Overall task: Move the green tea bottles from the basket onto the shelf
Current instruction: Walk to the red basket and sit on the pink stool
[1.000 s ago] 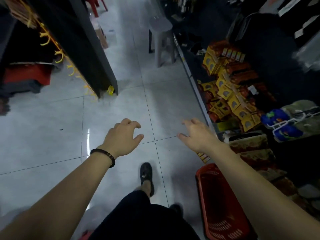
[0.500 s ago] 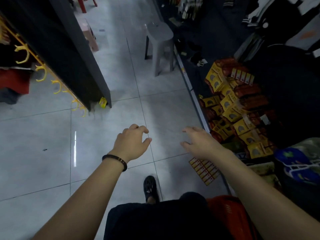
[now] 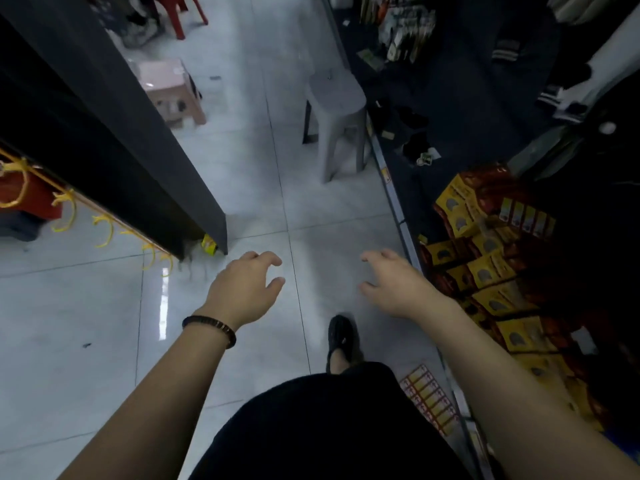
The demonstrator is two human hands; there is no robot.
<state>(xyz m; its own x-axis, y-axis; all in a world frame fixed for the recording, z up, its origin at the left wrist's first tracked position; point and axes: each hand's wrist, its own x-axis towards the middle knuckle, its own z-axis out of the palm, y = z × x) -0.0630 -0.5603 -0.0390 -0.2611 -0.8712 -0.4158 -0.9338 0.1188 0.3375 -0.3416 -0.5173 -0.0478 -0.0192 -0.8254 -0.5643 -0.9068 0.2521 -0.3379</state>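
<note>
Reaching forward at mid-frame with the left hand (image 3: 242,289), fingers loosely curled, thumb apart, holding nothing; a dark bracelet (image 3: 209,330) round its wrist. Just to the right, apart from it, the right hand (image 3: 398,285), likewise relaxed and holding nothing, fingers slightly spread and pointing towards the left of the frame. Beneath both, pale glossy floor tiles (image 3: 242,168). Between the forearms, a dark shoe (image 3: 341,336) on the tiles, and dark clothing (image 3: 329,427) filling the bottom centre. Along the right side, running from top to bottom, the shelf (image 3: 398,209), its low front rail just beside the right hand (green tea bottles and basket out of view). On the shelf at centre right, yellow and red packets (image 3: 485,268) stacked in overlapping rows. On the floor near the rail at lower right, a strip of small yellow and red labels (image 3: 429,400). Further up, against the rail at upper centre, a grey plastic stool (image 3: 337,109). To the left of that, a pink stool (image 3: 169,91) beside a tall dark shelving unit (image 3: 121,133) slanting across the upper left. At the top left edge, the legs of a red chair (image 3: 180,15). Down the left face of the unit, a row of yellow hooks (image 3: 104,230); at its near corner, a small yellow packet (image 3: 209,244) on the floor. In the upper right, dark hanging clothes (image 3: 554,81), too dim for detail.
</note>
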